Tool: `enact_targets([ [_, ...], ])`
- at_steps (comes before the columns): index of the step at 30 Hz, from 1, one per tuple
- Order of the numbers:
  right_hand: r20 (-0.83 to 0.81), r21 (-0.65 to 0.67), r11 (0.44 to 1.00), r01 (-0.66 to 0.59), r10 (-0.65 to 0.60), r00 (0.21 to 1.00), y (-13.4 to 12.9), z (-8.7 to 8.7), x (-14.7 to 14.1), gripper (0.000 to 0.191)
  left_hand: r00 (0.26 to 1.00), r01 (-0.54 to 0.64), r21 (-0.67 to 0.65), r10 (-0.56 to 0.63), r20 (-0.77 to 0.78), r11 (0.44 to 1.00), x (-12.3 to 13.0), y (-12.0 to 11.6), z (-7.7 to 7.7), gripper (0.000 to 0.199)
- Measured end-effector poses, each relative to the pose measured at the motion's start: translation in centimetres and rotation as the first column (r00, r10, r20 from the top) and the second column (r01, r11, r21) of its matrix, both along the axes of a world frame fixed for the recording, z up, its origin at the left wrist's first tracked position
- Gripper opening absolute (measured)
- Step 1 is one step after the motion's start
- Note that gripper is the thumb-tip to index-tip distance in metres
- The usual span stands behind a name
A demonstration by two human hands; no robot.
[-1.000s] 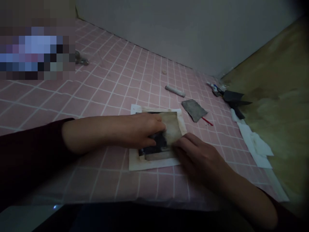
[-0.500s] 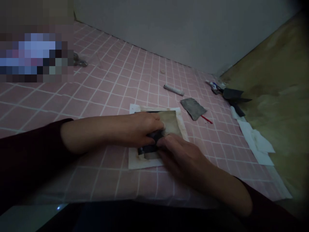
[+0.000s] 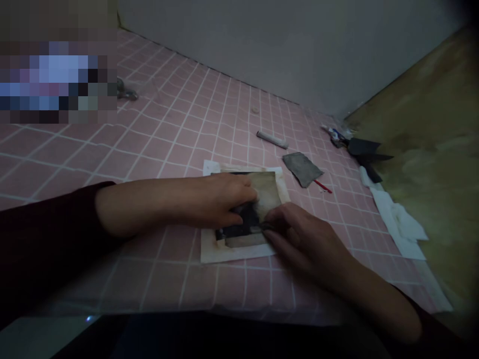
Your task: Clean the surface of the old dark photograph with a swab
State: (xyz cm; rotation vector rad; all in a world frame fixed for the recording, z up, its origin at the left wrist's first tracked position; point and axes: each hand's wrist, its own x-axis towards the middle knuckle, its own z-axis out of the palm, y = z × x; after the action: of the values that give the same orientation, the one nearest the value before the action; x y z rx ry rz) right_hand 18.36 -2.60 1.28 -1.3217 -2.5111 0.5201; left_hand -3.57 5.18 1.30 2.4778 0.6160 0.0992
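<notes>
A picture with dark and pale tan areas [image 3: 266, 187] lies on a white paper sheet [image 3: 207, 252] with brownish stains along its border. My left hand [image 3: 224, 199] rests flat over the picture's left half, thumb apart from the fingers, palm side hidden. Over the picture's lower right, my right hand [image 3: 299, 234] is closed in a pinch. Between its thumb and forefinger shows a small dark piece [image 3: 266, 226], too dim to name, close to or touching the surface.
A pink checked cloth [image 3: 168, 129] covers the table. Beyond the picture lie a grey tube [image 3: 272, 140], a grey cloth-like square [image 3: 302, 168] and a thin red stick [image 3: 322, 186]. Dark sheets [image 3: 364, 149] and white paper [image 3: 407, 224] sit along the right wall.
My right hand has moved right, away from my left hand, uncovering more of the dark area between them. My left hand stays on the picture.
</notes>
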Motion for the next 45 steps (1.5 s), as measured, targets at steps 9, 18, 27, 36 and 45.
enact_targets([
  [9,-0.053,0.01,0.998,-0.062,0.062,0.997,0.0,-0.3,-0.6,0.005,1.0,-0.007,0.007,0.007,0.016,1.0,-0.1,-0.1,-0.1,0.009],
  [18,0.089,0.071,0.992,-0.106,0.1,0.991,0.1,-0.2,-0.6,0.011,1.0,-0.002,0.024,0.002,0.021,1.0,-0.1,-0.1,-0.2,0.008],
  [27,0.106,0.114,0.978,-0.173,0.161,0.981,0.0,-0.4,-0.9,0.01,0.999,0.005,0.01,-0.006,0.036,1.0,-0.1,-0.1,-0.1,0.008],
  [36,0.09,0.141,0.973,-0.185,0.173,0.981,0.0,-0.4,-1.0,0.012,1.0,-0.008,0.002,0.008,0.029,1.0,-0.2,-0.1,0.0,0.006],
  [45,0.146,0.124,0.983,-0.136,0.118,0.982,-0.1,-0.5,-0.8,0.012,1.0,0.009,0.01,-0.009,0.025,1.0,-0.2,0.1,-0.2,0.008],
])
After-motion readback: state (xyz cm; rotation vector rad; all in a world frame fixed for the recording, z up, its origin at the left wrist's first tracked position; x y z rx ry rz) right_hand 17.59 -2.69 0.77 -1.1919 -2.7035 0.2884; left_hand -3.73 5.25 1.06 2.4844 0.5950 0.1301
